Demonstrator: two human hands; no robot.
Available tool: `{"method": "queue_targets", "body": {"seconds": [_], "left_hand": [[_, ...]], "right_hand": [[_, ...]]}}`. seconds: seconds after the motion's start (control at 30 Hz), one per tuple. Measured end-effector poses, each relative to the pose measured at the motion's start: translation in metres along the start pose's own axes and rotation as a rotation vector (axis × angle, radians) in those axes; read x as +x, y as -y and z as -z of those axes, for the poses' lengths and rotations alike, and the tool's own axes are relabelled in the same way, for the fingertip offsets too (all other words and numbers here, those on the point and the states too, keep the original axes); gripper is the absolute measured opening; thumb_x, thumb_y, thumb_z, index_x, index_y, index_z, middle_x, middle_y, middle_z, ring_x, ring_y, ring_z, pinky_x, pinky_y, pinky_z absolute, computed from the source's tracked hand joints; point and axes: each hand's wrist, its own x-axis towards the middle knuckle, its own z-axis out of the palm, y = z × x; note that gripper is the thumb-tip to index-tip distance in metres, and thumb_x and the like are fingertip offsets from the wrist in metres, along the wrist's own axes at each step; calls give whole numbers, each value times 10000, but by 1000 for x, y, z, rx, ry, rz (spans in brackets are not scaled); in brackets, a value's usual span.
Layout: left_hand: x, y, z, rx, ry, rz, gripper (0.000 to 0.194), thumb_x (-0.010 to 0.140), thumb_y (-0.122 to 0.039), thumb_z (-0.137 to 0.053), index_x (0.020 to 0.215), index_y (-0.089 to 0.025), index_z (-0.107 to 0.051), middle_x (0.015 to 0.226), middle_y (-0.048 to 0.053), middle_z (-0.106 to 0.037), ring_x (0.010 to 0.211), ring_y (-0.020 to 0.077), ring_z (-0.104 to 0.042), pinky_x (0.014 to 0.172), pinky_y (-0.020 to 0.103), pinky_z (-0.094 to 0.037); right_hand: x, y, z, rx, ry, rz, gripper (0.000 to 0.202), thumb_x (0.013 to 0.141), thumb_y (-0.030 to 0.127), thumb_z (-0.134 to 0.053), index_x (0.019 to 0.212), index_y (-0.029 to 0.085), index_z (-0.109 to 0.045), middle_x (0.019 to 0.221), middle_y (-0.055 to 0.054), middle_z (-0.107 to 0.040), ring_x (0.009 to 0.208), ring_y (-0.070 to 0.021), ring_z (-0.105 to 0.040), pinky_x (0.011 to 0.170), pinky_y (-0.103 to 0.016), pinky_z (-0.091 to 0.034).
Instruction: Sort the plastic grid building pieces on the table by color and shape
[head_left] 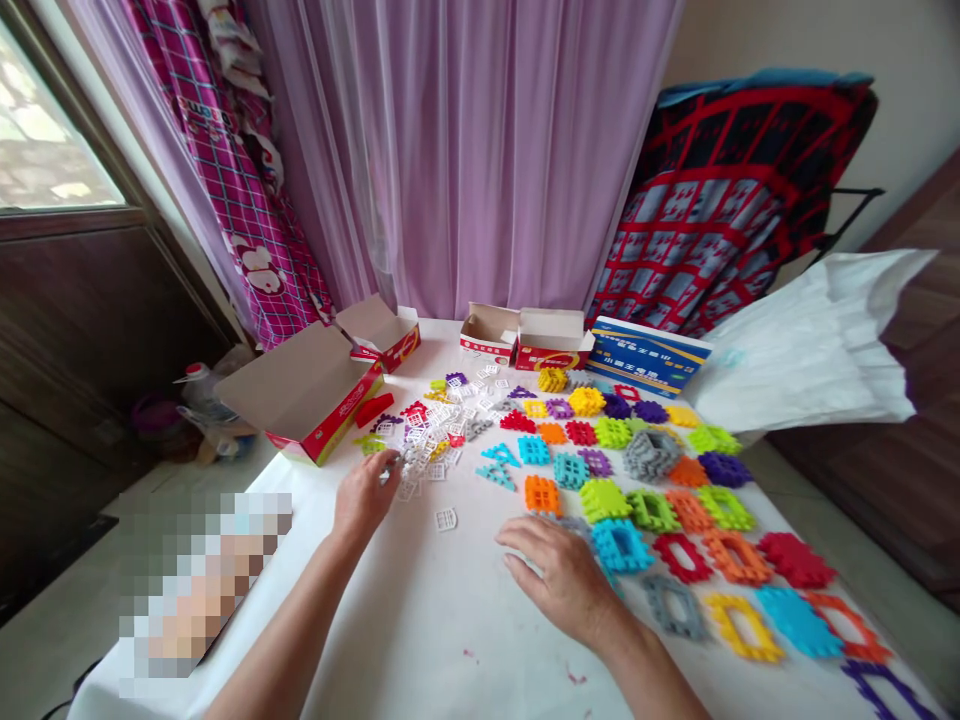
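Observation:
My left hand (365, 495) is at the near left edge of a loose pile of small white plastic window-shaped pieces (450, 425). Its fingers are curled together, and what sits between them is too small to make out. One white window piece (446, 519) lies apart, between my two hands. My right hand (559, 575) hovers palm down with its fingers slightly apart, holding nothing visible. Near its fingertips are an orange notched square block (542, 494) and a blue square block frame (622, 546). Light blue triangular pieces (499, 468) lie farther back.
Sorted stacks of coloured building blocks, such as grey ones (651, 455), cover the table's right side. Open cardboard boxes (322, 405) and a blue box (649, 357) stand along the back. A white sack (810, 345) is at right, and a blurred-out flat object (210, 590) at left.

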Motion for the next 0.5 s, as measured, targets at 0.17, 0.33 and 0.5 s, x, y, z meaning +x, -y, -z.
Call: {"method": "queue_targets", "body": {"seconds": [0.17,0.33,0.5], "left_hand": [[-35,-44,-15,-472,-102,-202,143,827,-273,-556,961,-237,-589,847,-6,-708,742,139,-678,713,269,-541],[-62,-97,-24,-552,-154,-364,72,837,-217,-580,908,-223,-568,784,-7,-666,716,126,-650,672,246,-527],[-63,-115,-28,-580,-185,-461,77,858,-188,-584,919,-221,-550,793,-2,-659,733,124,-642,685,243,-525]], "right_hand": [[1,-7,-2,89,-70,-254,222,877,223,-513,1001,234,-698,918,-42,-750,795,-184,-699,752,-314,-550],[14,-13,-9,394,-164,-555,398,835,380,-569,1180,191,-629,940,-78,-753,746,-194,-707,701,-312,-565],[31,-15,-7,558,-210,-559,313,833,391,-549,1022,178,-679,796,-41,-720,683,-173,-653,642,-281,-539]]}}
